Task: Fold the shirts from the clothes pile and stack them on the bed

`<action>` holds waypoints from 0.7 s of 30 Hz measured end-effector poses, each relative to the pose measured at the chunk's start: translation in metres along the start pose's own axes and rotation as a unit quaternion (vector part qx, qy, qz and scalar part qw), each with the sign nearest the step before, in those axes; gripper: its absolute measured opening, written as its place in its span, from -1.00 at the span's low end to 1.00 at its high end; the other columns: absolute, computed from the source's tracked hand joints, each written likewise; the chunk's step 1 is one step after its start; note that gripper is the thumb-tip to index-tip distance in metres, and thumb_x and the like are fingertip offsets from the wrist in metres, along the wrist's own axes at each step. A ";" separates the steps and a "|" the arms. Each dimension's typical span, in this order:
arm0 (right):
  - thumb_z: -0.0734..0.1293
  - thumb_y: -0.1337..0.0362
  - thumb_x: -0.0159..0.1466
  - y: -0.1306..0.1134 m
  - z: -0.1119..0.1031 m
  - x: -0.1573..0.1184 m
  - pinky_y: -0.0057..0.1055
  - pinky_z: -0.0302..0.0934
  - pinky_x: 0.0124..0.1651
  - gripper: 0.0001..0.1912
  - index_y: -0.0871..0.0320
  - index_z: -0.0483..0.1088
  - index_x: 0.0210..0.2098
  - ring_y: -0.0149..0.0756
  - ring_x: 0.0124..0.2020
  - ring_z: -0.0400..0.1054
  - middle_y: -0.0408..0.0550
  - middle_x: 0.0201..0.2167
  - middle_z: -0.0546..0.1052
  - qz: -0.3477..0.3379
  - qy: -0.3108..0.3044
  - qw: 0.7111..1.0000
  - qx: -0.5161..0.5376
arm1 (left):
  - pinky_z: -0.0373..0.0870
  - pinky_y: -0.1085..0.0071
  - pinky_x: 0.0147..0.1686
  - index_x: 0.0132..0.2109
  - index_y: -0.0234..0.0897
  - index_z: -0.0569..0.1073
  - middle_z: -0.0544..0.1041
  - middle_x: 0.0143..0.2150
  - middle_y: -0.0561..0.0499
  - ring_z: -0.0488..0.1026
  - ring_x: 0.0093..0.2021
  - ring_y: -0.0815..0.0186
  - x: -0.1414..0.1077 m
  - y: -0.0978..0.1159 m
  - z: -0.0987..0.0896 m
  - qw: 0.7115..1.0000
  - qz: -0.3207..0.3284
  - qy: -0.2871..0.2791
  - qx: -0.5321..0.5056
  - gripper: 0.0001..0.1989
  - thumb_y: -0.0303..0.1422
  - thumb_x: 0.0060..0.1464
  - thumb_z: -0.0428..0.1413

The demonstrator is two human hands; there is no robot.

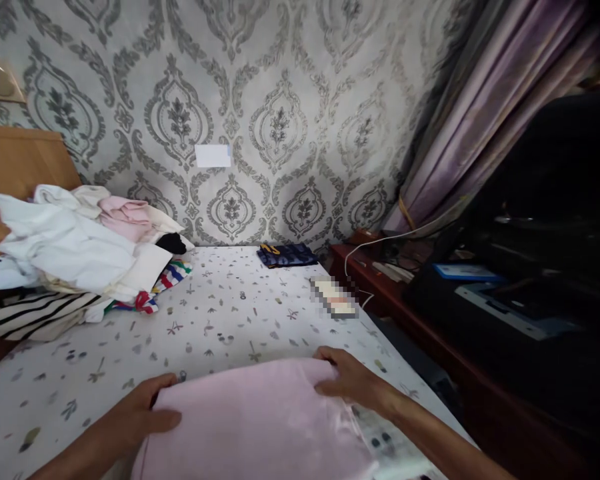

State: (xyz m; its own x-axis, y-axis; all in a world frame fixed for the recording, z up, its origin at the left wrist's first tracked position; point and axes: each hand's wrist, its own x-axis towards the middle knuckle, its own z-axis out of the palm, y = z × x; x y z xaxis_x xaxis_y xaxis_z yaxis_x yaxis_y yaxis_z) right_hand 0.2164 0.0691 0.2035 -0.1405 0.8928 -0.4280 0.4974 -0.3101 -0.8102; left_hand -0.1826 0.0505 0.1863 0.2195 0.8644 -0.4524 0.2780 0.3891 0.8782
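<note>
A pink cloth (260, 420), perhaps a garment, spreads across the near part of the bed between my two hands. Its far edge is fairly straight, and its near part runs out of the picture. My left hand (143, 417) grips the far left corner, thumb on top and fingers behind. On the far right corner, my right hand (350, 380) is closed in the same way. Beside the cloth at the lower right lies a pale piece of fabric (395, 443), partly cut off by the frame.
A heap of clothes (80, 247) lies at the left by the wooden headboard (25, 157). A folded dark blue garment (289, 255) rests near the wall, and a blurred-out flat object (335, 297) by the right edge of the patterned sheet (220, 327). A dark red cabinet (410, 327) borders the bed.
</note>
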 end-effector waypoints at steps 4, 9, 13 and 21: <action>0.50 0.18 -0.11 -0.003 -0.001 -0.006 -0.52 0.06 -0.48 -0.58 0.09 0.19 -0.41 -0.41 -0.47 0.26 -0.26 -0.50 0.36 -0.017 -0.020 0.989 0.147 | 0.47 0.16 -0.08 -0.04 -0.24 0.52 0.61 -0.12 -0.16 0.55 -0.06 -0.07 -0.005 0.015 0.006 0.989 -0.055 0.022 -0.133 -0.34 -0.14 -0.37 0.41; 0.55 0.21 -0.14 -0.014 0.003 0.014 -0.42 0.26 -0.37 -0.43 0.06 0.33 -0.16 -0.28 -0.37 0.43 -0.19 -0.35 0.51 0.017 0.064 0.962 0.265 | 0.49 0.24 -0.18 0.03 -0.28 0.49 0.63 -0.08 -0.17 0.58 -0.07 -0.05 0.015 0.032 0.006 0.982 -0.039 0.026 -0.184 -0.28 -0.17 -0.34 0.44; 0.60 0.25 -0.15 -0.009 0.007 0.031 -0.31 0.39 -0.13 -0.32 0.12 0.37 -0.05 -0.19 -0.21 0.51 -0.04 -0.25 0.59 0.020 0.083 0.924 0.372 | 0.49 0.27 -0.16 -0.04 -0.33 0.53 0.64 -0.10 -0.21 0.59 -0.07 -0.04 0.023 0.030 0.002 0.977 -0.052 -0.021 -0.207 -0.34 -0.12 -0.30 0.45; 0.59 0.26 -0.09 -0.007 0.008 0.011 -0.25 0.44 -0.04 -0.57 0.16 0.44 -0.26 -0.09 -0.12 0.54 0.06 -0.21 0.63 0.097 0.066 0.925 0.360 | 0.48 0.13 0.00 -0.05 -0.29 0.53 0.64 -0.06 -0.23 0.54 0.04 -0.15 0.021 0.021 0.008 0.964 -0.120 -0.037 -0.233 -0.27 -0.23 -0.49 0.49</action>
State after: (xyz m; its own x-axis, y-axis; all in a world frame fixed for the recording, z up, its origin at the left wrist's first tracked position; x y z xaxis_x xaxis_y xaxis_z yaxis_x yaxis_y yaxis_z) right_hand 0.2046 0.0790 0.2014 0.0219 0.8145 -0.5797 -0.2043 -0.5640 -0.8001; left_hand -0.1650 0.0739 0.1940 0.2729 0.7136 -0.6452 -0.1179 0.6904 0.7137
